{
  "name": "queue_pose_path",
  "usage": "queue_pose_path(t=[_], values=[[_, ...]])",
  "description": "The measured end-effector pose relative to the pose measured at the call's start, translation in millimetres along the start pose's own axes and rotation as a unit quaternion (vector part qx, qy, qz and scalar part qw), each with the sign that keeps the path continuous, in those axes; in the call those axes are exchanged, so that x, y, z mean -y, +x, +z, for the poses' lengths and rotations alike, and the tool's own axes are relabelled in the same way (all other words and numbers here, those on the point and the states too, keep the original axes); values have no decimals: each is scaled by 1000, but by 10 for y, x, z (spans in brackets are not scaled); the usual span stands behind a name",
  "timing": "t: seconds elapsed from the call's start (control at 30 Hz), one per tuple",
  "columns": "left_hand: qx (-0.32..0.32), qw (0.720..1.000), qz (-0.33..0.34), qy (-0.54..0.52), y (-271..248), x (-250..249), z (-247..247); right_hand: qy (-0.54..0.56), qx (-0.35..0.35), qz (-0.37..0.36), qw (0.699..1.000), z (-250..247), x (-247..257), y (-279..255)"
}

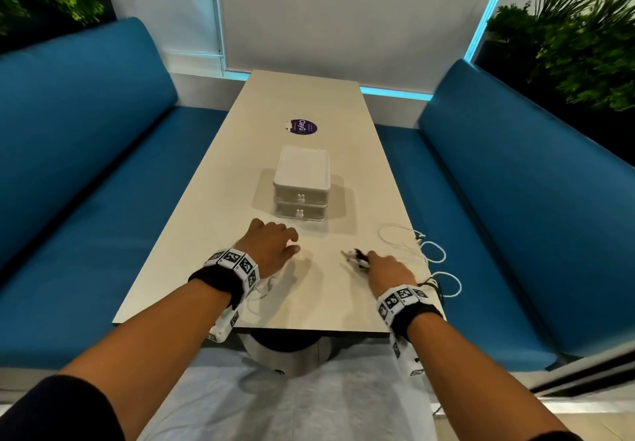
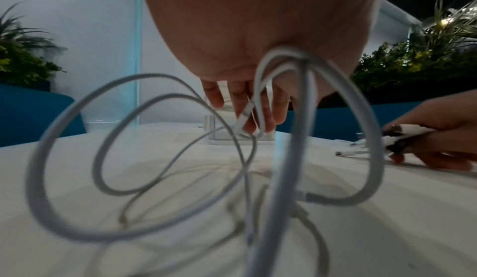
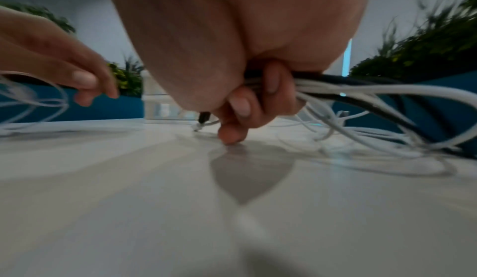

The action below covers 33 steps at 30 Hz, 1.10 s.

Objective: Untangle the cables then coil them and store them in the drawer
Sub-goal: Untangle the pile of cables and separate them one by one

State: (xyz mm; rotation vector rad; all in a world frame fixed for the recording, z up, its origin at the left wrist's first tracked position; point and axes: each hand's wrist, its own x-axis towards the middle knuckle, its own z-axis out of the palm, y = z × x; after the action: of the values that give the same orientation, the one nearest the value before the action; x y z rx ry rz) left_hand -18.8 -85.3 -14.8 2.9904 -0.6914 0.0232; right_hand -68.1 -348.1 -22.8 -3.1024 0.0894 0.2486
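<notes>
Both hands sit just in front of the drawer unit on the bench. My left hand has its fingers curled through loops of a white cable, plug end between the fingertips. My right hand is clamped on a mixed bundle of white and black cables, with loose loops spilling over the bench edge right of the unit. The cables look light, limp and springy, so they should snag easily. I'd grip near the plugs and feed out one strand at a time.
</notes>
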Motion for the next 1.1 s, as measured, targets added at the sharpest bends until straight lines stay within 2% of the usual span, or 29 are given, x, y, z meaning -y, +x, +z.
queue_pose_path(t=[0.07, 0.17, 0.23, 0.3, 0.4, 0.47, 0.57, 0.67, 0.8, 1.0, 1.1], values=[[-31, 999, -3, 8, -19, 75, -67, 2, -16, 66, 998, -56, -227, 22], [-68, 997, -20, -8, -22, 163, -194, 61, -24, 175, 982, -127, -522, 29], [-67, 996, -34, -55, -25, 209, -271, 111, -50, 197, 973, -159, -576, 29], [-56, 990, -50, -116, -22, 252, -295, 148, -87, 176, 969, -201, -508, 34], [-27, 984, -66, -164, -53, 263, -286, 186, -124, 100, 970, -251, -243, 40], [-27, 981, -73, -176, -83, 269, -290, 207, -108, 50, 971, -199, -37, 49], [-59, 970, -95, -214, -125, 339, -297, 217, -46, 4, 975, -35, 222, 60], [-76, 968, -97, -221, -181, 424, -247, 225, -10, -7, 974, 74, 390, 69], [1, 971, -102, -216, -259, 465, -148, 232, 25, 1, 972, 115, 483, 87], [32, 972, -96, -212, -315, 338, -27, 260, 44, 7, 965, 93, 525, 96], [103, 975, -85, -179, -327, 211, 25, 250, 51, -3, 967, 108, 602, 68]])
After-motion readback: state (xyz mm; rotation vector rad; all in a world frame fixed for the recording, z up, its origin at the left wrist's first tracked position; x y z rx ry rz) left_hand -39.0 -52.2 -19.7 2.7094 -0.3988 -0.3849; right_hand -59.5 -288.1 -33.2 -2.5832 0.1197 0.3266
